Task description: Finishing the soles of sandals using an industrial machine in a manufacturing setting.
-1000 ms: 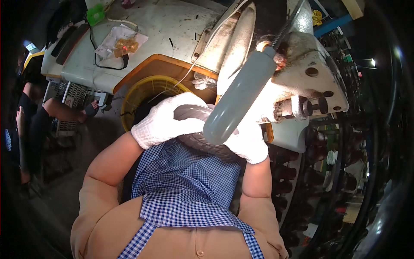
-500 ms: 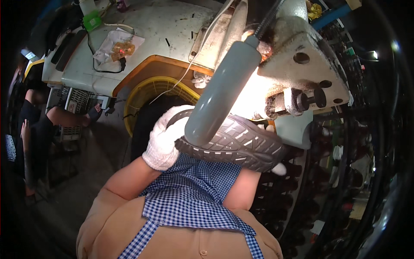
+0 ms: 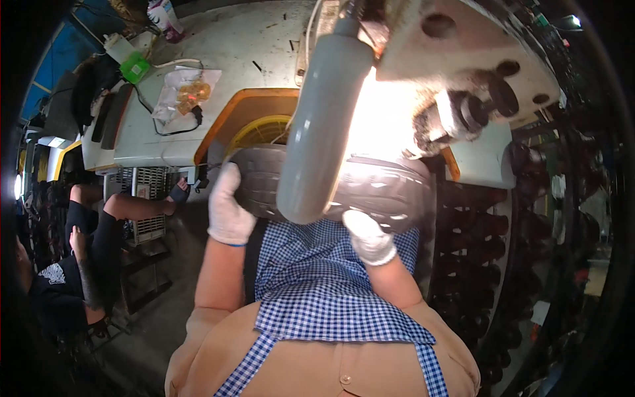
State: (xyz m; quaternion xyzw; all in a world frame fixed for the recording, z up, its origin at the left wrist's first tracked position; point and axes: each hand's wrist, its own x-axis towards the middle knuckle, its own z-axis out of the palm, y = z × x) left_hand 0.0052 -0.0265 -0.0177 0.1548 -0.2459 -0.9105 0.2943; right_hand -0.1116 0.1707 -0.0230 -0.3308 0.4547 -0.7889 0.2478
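Note:
A dark rubber shoe sole [image 3: 397,188] lies crosswise in front of my apron, held up by both hands. My left hand [image 3: 230,208], in a white knit glove, grips its left end with the thumb side along the edge. Wearing the same kind of glove, my right hand [image 3: 370,238] is closed on the near edge, right of the middle. The far fingers of both hands are hidden behind the sole. A grey cylindrical lamp housing [image 3: 321,126] hangs above and covers the sole's middle. Bright light falls on the sole's far side.
A pale machine head [image 3: 476,59] with a black knob [image 3: 504,96] stands at the far right. Beyond the sole is a yellow basket [image 3: 261,131] in the table's cut-out. The worktable [image 3: 245,40] bears a plastic bag [image 3: 182,92] and cable. A seated person [image 3: 86,255] is at left.
The sole has turned more level and come squarely before me. My right hand has shifted from its far right end to the near edge. The view has swung, moving the lamp leftward.

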